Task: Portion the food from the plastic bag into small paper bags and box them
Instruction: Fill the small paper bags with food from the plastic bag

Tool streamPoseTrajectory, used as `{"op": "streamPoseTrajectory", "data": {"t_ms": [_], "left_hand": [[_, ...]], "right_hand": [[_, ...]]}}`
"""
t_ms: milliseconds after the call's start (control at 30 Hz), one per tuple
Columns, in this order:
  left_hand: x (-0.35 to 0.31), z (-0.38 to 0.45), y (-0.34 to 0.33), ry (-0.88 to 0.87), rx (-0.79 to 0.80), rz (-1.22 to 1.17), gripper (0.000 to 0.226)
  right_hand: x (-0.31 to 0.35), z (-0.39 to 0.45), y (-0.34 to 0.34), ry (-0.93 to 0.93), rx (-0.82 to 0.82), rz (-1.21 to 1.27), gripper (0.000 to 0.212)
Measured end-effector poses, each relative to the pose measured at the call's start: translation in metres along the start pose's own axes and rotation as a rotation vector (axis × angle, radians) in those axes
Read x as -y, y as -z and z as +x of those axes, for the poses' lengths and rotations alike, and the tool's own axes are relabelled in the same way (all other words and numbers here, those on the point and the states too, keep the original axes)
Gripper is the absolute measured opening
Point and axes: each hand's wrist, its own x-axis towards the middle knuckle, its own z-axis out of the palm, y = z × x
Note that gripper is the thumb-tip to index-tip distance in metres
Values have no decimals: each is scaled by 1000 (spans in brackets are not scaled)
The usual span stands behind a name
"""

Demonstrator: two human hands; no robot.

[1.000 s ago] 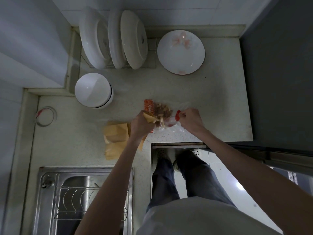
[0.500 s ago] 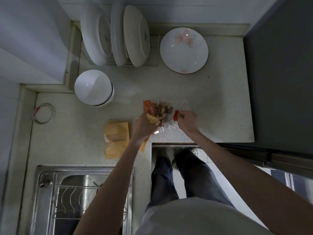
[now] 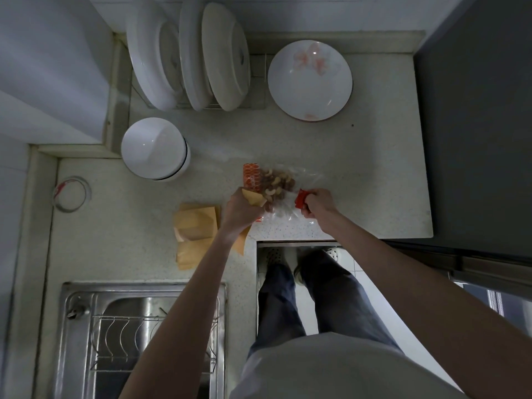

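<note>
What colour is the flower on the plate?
Pink, on the white plate, seen in the head view.

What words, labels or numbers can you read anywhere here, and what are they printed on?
None can be read.
Orange box: white printing beside the plastic bag of nuts, too small and blurred to read.
Floral plate: a pink flower pattern only, no text.
Paper bags: no print visible.

Sink (image 3: pixel 86 295) cut off by the bottom edge, small paper bag (image 3: pixel 253 198) mostly hidden (left hand (image 3: pixel 240 210) over it)
</note>
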Motion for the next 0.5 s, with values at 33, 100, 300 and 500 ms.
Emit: {"op": "streamPoseTrajectory", "data": {"t_ms": [33, 100, 300, 500], "left_hand": [[0, 2, 0, 2, 13, 18, 47], [0, 4, 1, 6, 31, 34, 46], [1, 3, 3, 39, -1, -30, 42], [0, 2, 4, 21, -28, -37, 18]], "right_hand": [[1, 1, 2, -3, -3, -8, 28], [1, 2, 7, -2, -12, -46, 29], [-3, 8, 16, -19, -2, -50, 31], [-6, 8, 23, -25, 17, -22, 39]]}}
